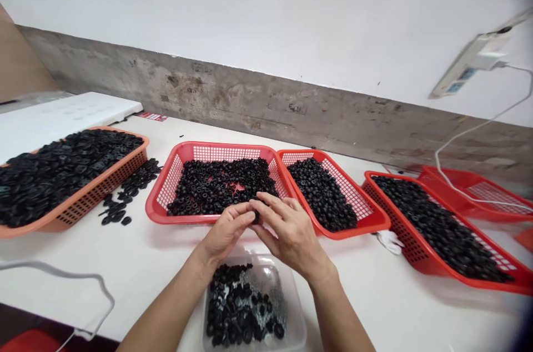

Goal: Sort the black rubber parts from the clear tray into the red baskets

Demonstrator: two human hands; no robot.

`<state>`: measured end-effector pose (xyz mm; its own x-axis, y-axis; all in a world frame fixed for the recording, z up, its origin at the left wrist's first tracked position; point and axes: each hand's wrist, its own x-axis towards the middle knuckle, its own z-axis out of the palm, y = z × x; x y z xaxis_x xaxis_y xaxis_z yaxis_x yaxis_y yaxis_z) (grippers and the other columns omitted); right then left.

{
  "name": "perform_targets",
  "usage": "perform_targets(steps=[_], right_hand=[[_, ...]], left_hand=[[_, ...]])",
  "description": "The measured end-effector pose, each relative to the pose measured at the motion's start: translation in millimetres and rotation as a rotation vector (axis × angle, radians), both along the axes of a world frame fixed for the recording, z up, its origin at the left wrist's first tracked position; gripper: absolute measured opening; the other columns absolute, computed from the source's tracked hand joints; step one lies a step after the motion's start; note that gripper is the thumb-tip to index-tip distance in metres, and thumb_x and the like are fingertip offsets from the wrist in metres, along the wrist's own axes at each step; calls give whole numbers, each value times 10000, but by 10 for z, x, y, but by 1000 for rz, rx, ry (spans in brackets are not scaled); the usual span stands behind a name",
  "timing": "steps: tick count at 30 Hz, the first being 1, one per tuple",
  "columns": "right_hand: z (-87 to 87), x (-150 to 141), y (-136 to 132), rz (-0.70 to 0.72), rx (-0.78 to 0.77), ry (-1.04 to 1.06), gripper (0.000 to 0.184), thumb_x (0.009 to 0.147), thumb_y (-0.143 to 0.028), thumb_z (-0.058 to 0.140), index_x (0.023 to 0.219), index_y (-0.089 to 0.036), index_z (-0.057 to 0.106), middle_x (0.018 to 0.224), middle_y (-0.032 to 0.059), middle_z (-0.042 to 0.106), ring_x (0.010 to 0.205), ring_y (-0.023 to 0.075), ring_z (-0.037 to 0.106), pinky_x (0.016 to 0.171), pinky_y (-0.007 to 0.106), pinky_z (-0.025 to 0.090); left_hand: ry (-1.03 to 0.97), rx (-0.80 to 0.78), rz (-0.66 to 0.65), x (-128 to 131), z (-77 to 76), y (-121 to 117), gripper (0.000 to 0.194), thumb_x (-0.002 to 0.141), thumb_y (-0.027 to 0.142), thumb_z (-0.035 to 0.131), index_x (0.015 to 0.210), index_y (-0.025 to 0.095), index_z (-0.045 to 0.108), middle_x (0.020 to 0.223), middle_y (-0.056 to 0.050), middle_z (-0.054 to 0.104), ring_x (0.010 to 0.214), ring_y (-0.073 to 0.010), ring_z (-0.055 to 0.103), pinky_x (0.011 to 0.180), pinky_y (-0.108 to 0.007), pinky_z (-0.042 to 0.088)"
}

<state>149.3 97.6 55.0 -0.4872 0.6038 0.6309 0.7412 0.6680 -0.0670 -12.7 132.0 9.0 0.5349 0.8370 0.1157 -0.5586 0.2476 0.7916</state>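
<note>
At bottom centre, the left hand point(227, 232) and right hand point(291, 235) reach in from the lower edge of the frame and meet above a white table point(137, 302). Their fingers curl together, clasping a black ring point(256, 218) between them. The fingers hide most of it, and it sits just over the front rim of a red basket point(187, 219) heaped with similar black rings point(220, 185).

Directly below the wrists is a clear tub point(298, 313) holding a mix of black rings point(239, 305) and grey bits point(270, 291). To the right of the hands, a narrow red basket point(333, 174) holds more rings, and beyond it, a longer red basket point(400, 230) is also full of them. Another red basket point(491, 196) sits at the far right, partly behind it.

At the left of the frame, an orange basket point(104, 191) holds flatter black pieces, with some loose ones point(119, 210) on the table beside it. At upper right, a power strip point(470, 66) is on the white wall point(266, 8), with a white cable point(458, 135) trailing down.
</note>
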Motion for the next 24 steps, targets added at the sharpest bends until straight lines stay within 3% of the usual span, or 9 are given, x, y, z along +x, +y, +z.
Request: perform_targets(steps=[12, 19, 24], right_hand=[[-15, -17, 11, -42, 97, 22, 224, 929, -211, 568, 1144, -186, 626, 1333, 175, 608, 932, 222, 686, 873, 430, 464], [59, 40, -64, 70, -229, 184, 372, 982, -310, 557, 1346, -234, 536, 1373, 125, 580, 1264, 246, 550, 987, 425, 480], [73, 40, -44, 129, -351, 459, 240, 1004, -208, 479, 1110, -233, 693, 1235, 100, 657, 1185, 217, 610, 941, 362, 539]], left_hand=[[8, -19, -50, -6, 0, -5, 257, 820, 293, 731, 1012, 125, 760, 899, -89, 724, 846, -196, 641, 810, -272, 461], [-8, -42, -14, -12, 12, -7, 213, 773, 282, 767, 925, 133, 774, 831, -60, 694, 766, -154, 589, 754, -247, 456], [19, -1, -7, -16, -41, 8, 246, 784, 330, 783, 919, 124, 773, 777, -50, 676, 742, -137, 557, 743, -236, 438]])
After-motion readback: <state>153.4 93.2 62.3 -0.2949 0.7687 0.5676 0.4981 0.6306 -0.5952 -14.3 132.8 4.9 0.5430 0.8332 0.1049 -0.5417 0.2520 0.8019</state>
